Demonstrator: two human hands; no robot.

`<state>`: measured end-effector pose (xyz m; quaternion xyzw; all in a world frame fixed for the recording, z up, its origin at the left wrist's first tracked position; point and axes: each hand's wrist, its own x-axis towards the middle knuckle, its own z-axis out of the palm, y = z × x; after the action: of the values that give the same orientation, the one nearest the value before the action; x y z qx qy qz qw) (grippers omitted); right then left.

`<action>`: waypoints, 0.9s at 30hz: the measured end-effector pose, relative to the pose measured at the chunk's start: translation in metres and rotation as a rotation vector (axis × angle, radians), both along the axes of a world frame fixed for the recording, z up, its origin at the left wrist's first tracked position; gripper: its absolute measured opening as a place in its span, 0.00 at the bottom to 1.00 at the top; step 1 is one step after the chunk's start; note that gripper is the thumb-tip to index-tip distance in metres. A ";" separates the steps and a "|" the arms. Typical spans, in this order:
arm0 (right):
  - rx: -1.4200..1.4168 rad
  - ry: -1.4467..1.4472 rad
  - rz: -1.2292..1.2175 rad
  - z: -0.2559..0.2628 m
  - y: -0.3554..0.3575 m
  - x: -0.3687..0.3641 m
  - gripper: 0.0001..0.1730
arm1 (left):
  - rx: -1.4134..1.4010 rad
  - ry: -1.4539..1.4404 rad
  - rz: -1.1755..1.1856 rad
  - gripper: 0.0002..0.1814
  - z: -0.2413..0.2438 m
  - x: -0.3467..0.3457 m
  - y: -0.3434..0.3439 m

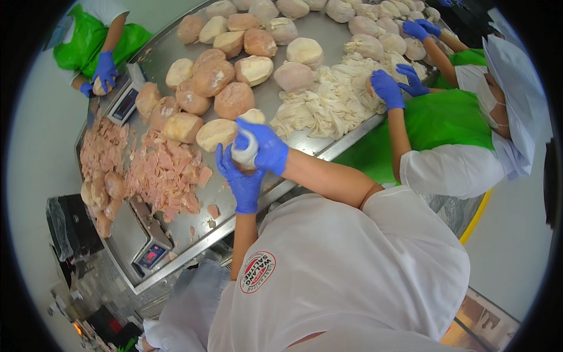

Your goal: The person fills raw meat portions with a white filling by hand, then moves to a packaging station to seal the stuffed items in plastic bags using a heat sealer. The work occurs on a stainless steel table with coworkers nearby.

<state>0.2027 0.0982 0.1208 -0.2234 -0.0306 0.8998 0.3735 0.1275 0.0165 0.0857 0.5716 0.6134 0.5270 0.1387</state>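
Note:
Both my hands wear blue gloves and meet over the near edge of a steel table [281, 189]. A rounded lump of meat, pale on top [245, 152], is between them. My right hand [266, 145] grips it from above and the right, partly blurred. From the lower left, my left hand [241, 178] supports it, fingers spread around its side. Round pale and pinkish meat pieces [234, 100] lie just beyond. To the right of them spreads a heap of whitish, wrinkled skins [330, 99]; to the left, a pile of thin pink meat slices [162, 176].
Two digital scales stand on the table, one near left [151, 253], one far left [125, 103]. Co-workers' gloved hands are at the right [387, 88], upper right [415, 30] and upper left [105, 70]. A raised metal rim [198, 244] borders the table.

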 end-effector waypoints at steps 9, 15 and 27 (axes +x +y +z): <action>0.278 -0.249 -0.301 0.051 -0.013 0.003 0.08 | -0.098 0.130 0.077 0.30 -0.030 -0.003 0.011; 0.738 -0.635 -0.899 0.098 0.050 0.061 0.16 | -0.211 0.144 0.202 0.26 -0.062 -0.014 0.008; 1.101 -2.296 0.000 -0.022 0.211 0.219 0.28 | -0.202 0.933 0.043 0.37 -0.068 0.000 0.041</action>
<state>0.4222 0.3095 0.0988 -0.6868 -0.7028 0.0589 0.1756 0.1274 0.0574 0.0179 0.7181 0.6699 0.1549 -0.1074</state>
